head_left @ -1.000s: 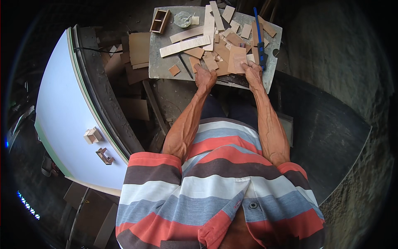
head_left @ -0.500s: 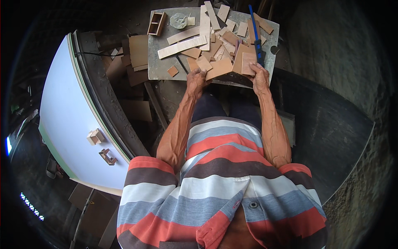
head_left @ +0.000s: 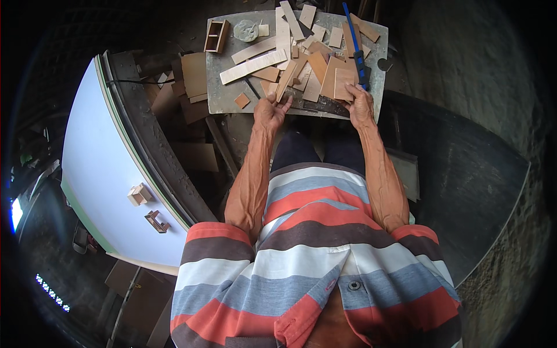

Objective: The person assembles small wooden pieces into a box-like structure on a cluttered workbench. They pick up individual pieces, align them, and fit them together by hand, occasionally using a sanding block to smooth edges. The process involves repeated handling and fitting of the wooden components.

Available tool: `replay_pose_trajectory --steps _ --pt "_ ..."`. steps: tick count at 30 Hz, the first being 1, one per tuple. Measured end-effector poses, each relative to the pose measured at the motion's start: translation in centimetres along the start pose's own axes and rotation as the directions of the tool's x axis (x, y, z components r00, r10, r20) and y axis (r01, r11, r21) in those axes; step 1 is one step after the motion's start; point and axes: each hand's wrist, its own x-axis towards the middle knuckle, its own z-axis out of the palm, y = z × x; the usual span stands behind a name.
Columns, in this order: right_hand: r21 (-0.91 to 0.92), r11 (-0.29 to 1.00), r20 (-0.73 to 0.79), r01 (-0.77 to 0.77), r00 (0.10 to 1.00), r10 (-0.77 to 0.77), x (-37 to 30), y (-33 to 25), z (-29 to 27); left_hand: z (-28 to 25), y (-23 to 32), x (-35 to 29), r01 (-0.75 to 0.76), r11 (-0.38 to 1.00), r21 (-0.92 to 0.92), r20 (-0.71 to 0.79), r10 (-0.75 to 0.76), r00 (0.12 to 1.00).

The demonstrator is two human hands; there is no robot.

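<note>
My left hand [head_left: 271, 112] is at the near edge of the worktable, closed on a thin wooden board [head_left: 285, 81] that is tilted steeply so mostly its narrow side shows. A smaller wood piece appears to lie against that board. To the right, my right hand [head_left: 361, 107] pinches a pale rectangular wood piece [head_left: 345, 80] by its near right corner. Behind that piece a larger tan board [head_left: 329, 75] leans at a slant; whether my fingers hold it as well I cannot tell. Many loose strips [head_left: 253, 66] and offcuts lie around both hands.
A blue bar-shaped tool [head_left: 355, 43] lies at the table's right. Far left are a two-compartment wooden box [head_left: 217, 36] and a clear plastic bag [head_left: 245, 31]. Left of me stands a white panel [head_left: 107, 156] bearing two small wooden assemblies. A dark board [head_left: 458, 168] is at right.
The board in my left hand has turned from lying flat to tilted nearly on edge, uncovering the tabletop between my hands. My right hand and its pale piece have shifted only slightly.
</note>
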Motion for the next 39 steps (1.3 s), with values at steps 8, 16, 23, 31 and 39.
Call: replay_pose_trajectory --steps 8,16,23,31,39 --pt "-0.101 0.994 0.071 -0.036 0.997 0.044 -0.4 0.3 1.1 1.0 -0.5 1.6 0.022 0.998 -0.054 0.009 -0.021 1.0" --pt "-0.135 0.989 0.088 -0.055 0.994 0.068 -0.9 0.1 2.0 0.3 -1.5 2.4 -0.032 0.999 0.01 0.115 0.031 0.993" --pt "-0.178 0.984 0.061 0.024 0.998 -0.013 -0.3 1.2 -0.1 0.2 -2.6 -0.6 -0.181 0.91 0.373 0.077 0.164 0.983" --pt "-0.627 0.601 0.185 0.496 0.844 -0.504 -2.2 -1.3 0.2 0.0 -3.3 -2.4 -0.771 0.363 0.523 0.439 0.661 0.609" --pt "-0.701 0.321 0.331 0.637 0.689 -0.644 -4.0 -3.6 1.9 3.4 -1.9 -6.2 -0.837 -0.378 0.395 0.8 0.59 0.111"
